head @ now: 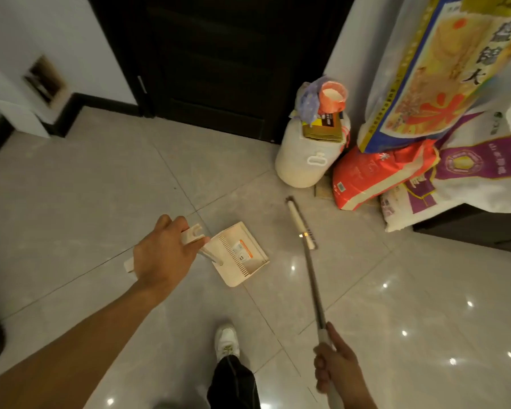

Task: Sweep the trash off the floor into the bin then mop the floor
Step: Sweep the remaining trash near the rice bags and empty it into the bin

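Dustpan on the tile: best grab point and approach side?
Grip the top end of the dustpan handle, coming from above on its rear side, as the left hand does now. The handle rises from the pan's back edge; the open mouth faces the broom held by the right hand, so keep that side free.

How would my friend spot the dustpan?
Start at the dark door and come down the pale tiled floor. The cream plastic dustpan lies there, its handle in the left hand. Unlike the thin white-headed broom beside it, it is a shallow tray with comb teeth and an orange sticker.
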The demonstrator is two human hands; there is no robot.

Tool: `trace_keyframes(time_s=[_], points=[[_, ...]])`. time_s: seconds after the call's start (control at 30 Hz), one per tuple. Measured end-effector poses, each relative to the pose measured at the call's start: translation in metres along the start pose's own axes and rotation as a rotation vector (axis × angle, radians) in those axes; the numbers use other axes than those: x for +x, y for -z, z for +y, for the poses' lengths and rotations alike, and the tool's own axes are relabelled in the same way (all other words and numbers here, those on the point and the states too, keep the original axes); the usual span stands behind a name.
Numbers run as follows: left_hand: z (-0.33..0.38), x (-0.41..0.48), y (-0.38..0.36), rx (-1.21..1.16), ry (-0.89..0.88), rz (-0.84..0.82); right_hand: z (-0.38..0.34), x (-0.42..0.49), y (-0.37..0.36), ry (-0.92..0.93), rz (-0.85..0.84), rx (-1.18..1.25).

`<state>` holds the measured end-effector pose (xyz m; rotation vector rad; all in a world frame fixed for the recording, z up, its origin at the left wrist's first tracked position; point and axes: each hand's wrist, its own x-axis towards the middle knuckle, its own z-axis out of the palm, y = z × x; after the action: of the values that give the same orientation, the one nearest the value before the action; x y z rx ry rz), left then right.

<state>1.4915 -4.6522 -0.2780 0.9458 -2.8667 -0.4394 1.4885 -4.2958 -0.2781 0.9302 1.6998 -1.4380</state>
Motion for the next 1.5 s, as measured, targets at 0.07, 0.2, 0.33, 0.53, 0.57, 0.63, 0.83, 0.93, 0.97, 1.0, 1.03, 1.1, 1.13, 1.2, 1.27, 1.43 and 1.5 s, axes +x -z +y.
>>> trace_keyframes(time_s=[0.07, 0.2, 0.33, 0.53, 0.57, 0.63, 0.83, 0.93, 0.97, 1.0, 1.03, 1.1, 1.13, 1.2, 1.27, 1.43, 1.5], points=[[-0.008, 0.008, 0.004, 0.013, 0.022, 0.005, -0.018, 0.025, -0.016, 0.038, 0.010, -0.010], [-0.004, 0.034, 0.004, -0.015, 0.038, 0.006, -0.066, 0.096, -0.046, 0.101, 0.025, -0.067], [0.009, 0.063, -0.003, -0.012, 0.055, -0.004, -0.115, 0.170, -0.073, 0.103, 0.056, -0.232], [0.027, 0.117, -0.011, 0.009, 0.042, -0.013, -0.117, 0.201, -0.096, 0.029, -0.049, -0.800], [0.030, 0.123, -0.011, 0.017, 0.041, -0.020, -0.112, 0.192, -0.095, 0.027, -0.073, -0.836], [0.037, 0.129, -0.012, 0.020, 0.019, -0.031, -0.101, 0.166, -0.090, 0.018, -0.152, -0.832], [0.038, 0.130, -0.014, 0.022, 0.000, -0.042, -0.072, 0.086, -0.094, 0.006, -0.221, -0.785], [0.025, 0.125, -0.010, 0.011, 0.000, -0.064, -0.056, 0.061, -0.099, -0.010, -0.164, -0.571], [0.018, 0.122, -0.008, 0.007, 0.001, -0.069, -0.050, 0.053, -0.102, -0.011, -0.153, -0.508], [0.010, 0.119, -0.005, 0.004, 0.000, -0.070, -0.045, 0.046, -0.105, 0.000, -0.147, -0.472], [0.000, 0.115, -0.003, 0.000, 0.003, -0.071, -0.041, 0.040, -0.109, 0.000, -0.122, -0.444], [-0.022, 0.105, 0.002, -0.008, 0.018, -0.063, -0.037, 0.032, -0.117, -0.015, -0.052, -0.409], [-0.036, 0.099, 0.006, -0.005, 0.029, -0.049, -0.037, 0.030, -0.122, -0.011, -0.032, -0.402], [-0.062, 0.087, 0.017, 0.005, 0.050, -0.010, -0.041, 0.031, -0.130, 0.000, -0.023, -0.403], [-0.083, 0.077, 0.026, -0.001, 0.068, 0.005, -0.046, 0.036, -0.139, 0.014, -0.036, -0.447], [-0.130, 0.056, 0.049, 0.025, 0.118, -0.021, -0.037, 0.026, -0.189, -0.012, -0.198, -0.629], [-0.147, 0.049, 0.056, 0.026, 0.147, -0.021, -0.025, 0.013, -0.211, -0.004, -0.267, -0.682]])
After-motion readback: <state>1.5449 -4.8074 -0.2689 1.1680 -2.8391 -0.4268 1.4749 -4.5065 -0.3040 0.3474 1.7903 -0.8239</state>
